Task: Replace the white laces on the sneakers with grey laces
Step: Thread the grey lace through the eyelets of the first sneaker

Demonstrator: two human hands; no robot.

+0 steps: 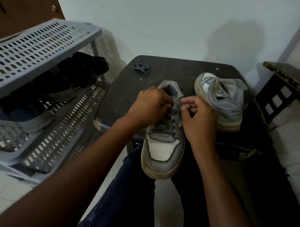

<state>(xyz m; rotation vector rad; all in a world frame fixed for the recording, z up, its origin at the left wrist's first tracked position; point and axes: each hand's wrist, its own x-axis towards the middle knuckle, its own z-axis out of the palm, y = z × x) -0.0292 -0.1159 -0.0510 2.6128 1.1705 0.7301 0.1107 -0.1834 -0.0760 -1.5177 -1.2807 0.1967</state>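
A grey and white sneaker (162, 150) lies toe towards me, half on the dark table (178, 70) and half over my lap. A grey lace (170, 124) runs through its lower eyelets. My left hand (150, 106) pinches the lace at the upper left eyelets. My right hand (198, 118) is curled at the upper right eyelets and pinches the lace's other end. The second sneaker (225, 98) lies tipped on its side to the right, with no lace visible in it. A bundled grey lace (141, 68) rests at the table's far left corner.
A grey perforated plastic shoe rack (33, 54) stands at the left with dark shoes (73, 75) on its shelves. A dark wooden frame (281, 91) stands at the right. A pale wall is behind the table. My legs in dark trousers (131, 190) are under the shoe.
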